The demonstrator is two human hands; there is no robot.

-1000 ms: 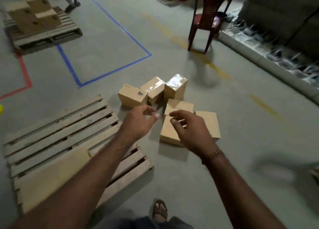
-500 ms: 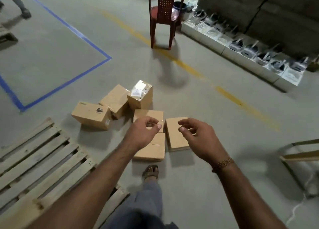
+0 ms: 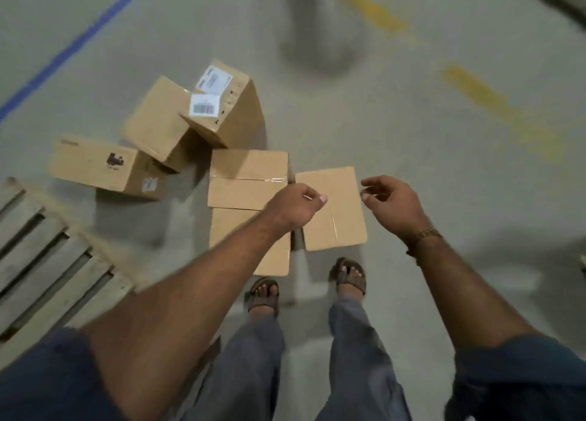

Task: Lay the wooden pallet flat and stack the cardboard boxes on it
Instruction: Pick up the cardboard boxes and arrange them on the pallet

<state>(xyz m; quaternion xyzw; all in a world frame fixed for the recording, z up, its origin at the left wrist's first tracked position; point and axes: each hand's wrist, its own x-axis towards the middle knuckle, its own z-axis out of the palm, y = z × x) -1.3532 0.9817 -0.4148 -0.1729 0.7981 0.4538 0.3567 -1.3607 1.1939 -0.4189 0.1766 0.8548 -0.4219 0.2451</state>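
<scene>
Fingers (image 3: 312, 195) of the left hand (image 3: 293, 206) are loosely curled, thumb and forefinger close together, gripping nothing. Fingers of the right hand (image 3: 391, 203) are likewise loosely bent, thumb tip near the forefinger, holding nothing. Both hands hover above the nearest cardboard box (image 3: 331, 208), one over each of its short-side edges; contact with it cannot be confirmed.

That box lies flat on the concrete floor (image 3: 444, 173), taped seam up, at centre of view. Just beside it at 9 o'clock lie two further flat boxes, end to end: the upper flat box (image 3: 247, 179), with a glossy tape strip, and the lower flat box (image 3: 250, 246), partly hidden by the left forearm. At 11 o'clock from these stand a labelled box (image 3: 226, 103), tilted and bearing white barcode labels, and a plain tilted box (image 3: 155, 122) leaning against it. Further out at 9 o'clock rests a long box (image 3: 101, 165) with a dark printed mark.

The wooden pallet (image 3: 41, 252) lies flat on the floor at 8 o'clock, slats up, only its corner showing, and carries no boxes in the part seen.

Two sandalled feet (image 3: 348, 276) stand at 6 o'clock of the boxes. Blue floor tape (image 3: 73, 45) runs at 11 o'clock; worn yellow floor marking (image 3: 475, 87) at 1 o'clock.
</scene>
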